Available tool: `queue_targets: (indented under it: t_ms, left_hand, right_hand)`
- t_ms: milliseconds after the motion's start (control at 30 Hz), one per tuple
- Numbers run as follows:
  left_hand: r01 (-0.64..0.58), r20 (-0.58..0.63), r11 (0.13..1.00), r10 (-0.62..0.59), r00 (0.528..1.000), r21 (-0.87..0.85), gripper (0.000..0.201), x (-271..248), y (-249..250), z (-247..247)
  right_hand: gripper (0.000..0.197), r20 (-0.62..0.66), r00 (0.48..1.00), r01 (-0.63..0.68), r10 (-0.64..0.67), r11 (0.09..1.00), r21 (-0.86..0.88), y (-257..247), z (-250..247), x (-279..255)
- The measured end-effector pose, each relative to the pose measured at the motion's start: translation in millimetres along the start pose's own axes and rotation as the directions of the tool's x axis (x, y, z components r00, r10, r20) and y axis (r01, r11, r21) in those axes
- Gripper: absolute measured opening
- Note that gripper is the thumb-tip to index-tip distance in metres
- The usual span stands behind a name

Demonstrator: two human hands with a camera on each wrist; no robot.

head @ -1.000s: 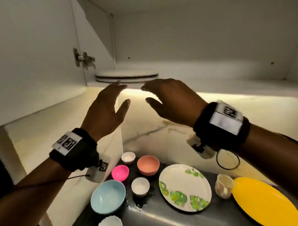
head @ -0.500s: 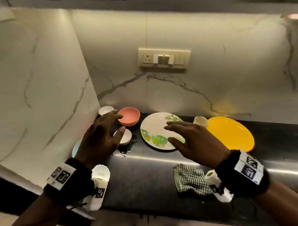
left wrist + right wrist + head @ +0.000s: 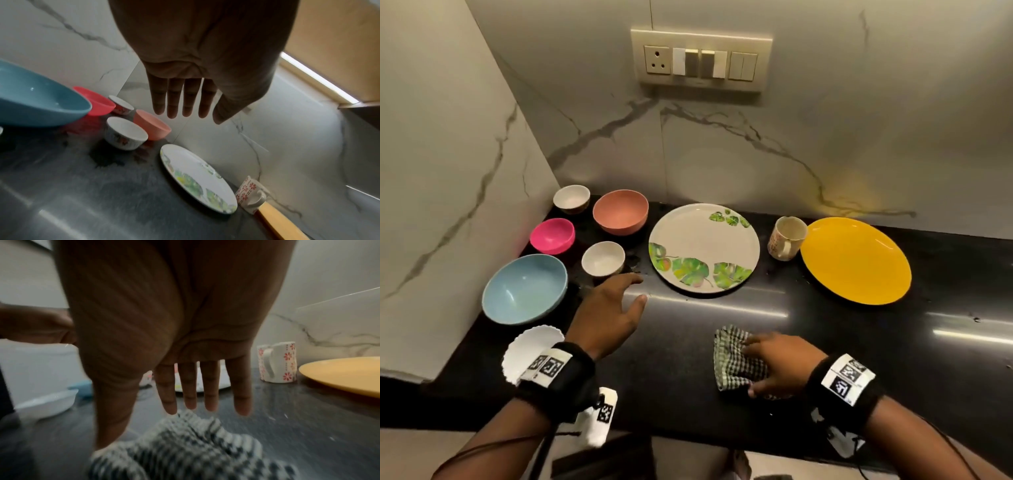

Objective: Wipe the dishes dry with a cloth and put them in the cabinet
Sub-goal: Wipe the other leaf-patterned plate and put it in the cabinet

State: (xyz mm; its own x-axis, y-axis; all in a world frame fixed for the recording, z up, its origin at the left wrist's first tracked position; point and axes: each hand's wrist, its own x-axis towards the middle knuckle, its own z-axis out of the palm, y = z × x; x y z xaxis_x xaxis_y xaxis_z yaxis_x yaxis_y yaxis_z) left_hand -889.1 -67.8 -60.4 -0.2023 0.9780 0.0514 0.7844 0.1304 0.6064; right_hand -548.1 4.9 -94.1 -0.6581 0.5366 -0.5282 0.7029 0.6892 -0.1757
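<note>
Head view: down from the cabinet, the left hand (image 3: 606, 308) hovers open by the small white bowl (image 3: 602, 258); the right hand (image 3: 780, 363) rests straight-fingered on the checked cloth (image 3: 729, 359) on the table (image 3: 859, 342), probably starting another dish.

looks like a home kitchen: black stone table (image 3: 825, 342) in a marble-tiled wall (image 3: 859, 144) corner, switch panel with socket (image 3: 701, 61), bowls (image 3: 525, 289) and plates (image 3: 856, 260) along the back edge.

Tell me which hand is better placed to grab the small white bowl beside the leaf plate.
Left. The left hand is open and reaches just short of the small white bowl, with nothing between them. The right hand rests on the checked cloth, farther from the bowl.
</note>
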Motion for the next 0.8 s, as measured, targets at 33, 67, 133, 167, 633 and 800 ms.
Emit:
queue_targets:
  t_ms: [33,67,133,167,633,800]
  left_hand:
    - [0.023,0.019,1.0,-0.023,1.0,0.016,0.044,3.5,0.2,8.6]
    - [0.042,0.032,0.999,-0.044,0.999,0.034,0.041,7.5,2.0,18.5]
    - [0.078,0.067,0.995,-0.082,0.994,0.056,0.039,14.3,5.1,34.0]
    - [0.1,0.084,0.993,-0.104,0.991,0.058,0.04,17.5,6.7,39.9]
    - [0.313,0.13,0.938,-0.332,0.934,0.147,0.042,69.1,13.7,88.5]
    - [0.465,0.167,0.882,-0.471,0.866,0.078,0.032,102.2,6.9,102.2]
  right_hand:
    - [0.077,0.009,1.0,0.021,-0.021,0.999,-0.03,4.6,6.6,1.5]
    - [0.075,0.006,0.999,0.037,-0.037,0.998,-0.049,10.9,14.7,3.1]
    - [0.065,-0.034,0.997,0.069,-0.071,0.996,-0.061,17.1,28.2,5.8]
    - [0.058,-0.048,0.995,0.087,-0.09,0.994,-0.068,18.8,34.1,6.3]
    - [0.018,-0.378,0.921,0.198,0.091,0.728,0.657,76.7,-21.1,8.3]
    - [0.029,-0.219,0.96,0.206,0.173,0.091,0.974,86.5,-45.5,-1.0]
